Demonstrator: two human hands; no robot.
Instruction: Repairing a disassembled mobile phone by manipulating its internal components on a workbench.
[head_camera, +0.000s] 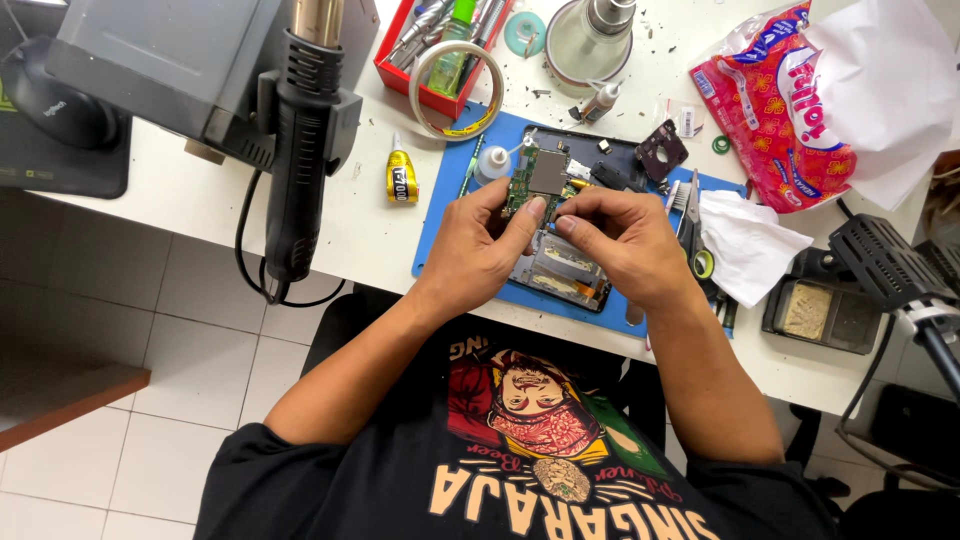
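Note:
My left hand (482, 245) and my right hand (618, 238) meet above a blue work mat (445, 215) and together hold a small green circuit board (543, 172) with a silver shield. The left thumb presses its lower edge, and the right fingertips pinch it from the right. Under the hands lies an opened dark phone body (562, 268) with metal parts showing.
A black hot-air gun (296, 150) hangs off a grey station at left. A yellow glue tube (402, 180), a tape roll (457, 90), a red tool tray (440, 40), a small white bottle (492, 163), white tissue (748, 245), a pink tissue pack (775, 110) and a soldering stand (880, 260) ring the mat.

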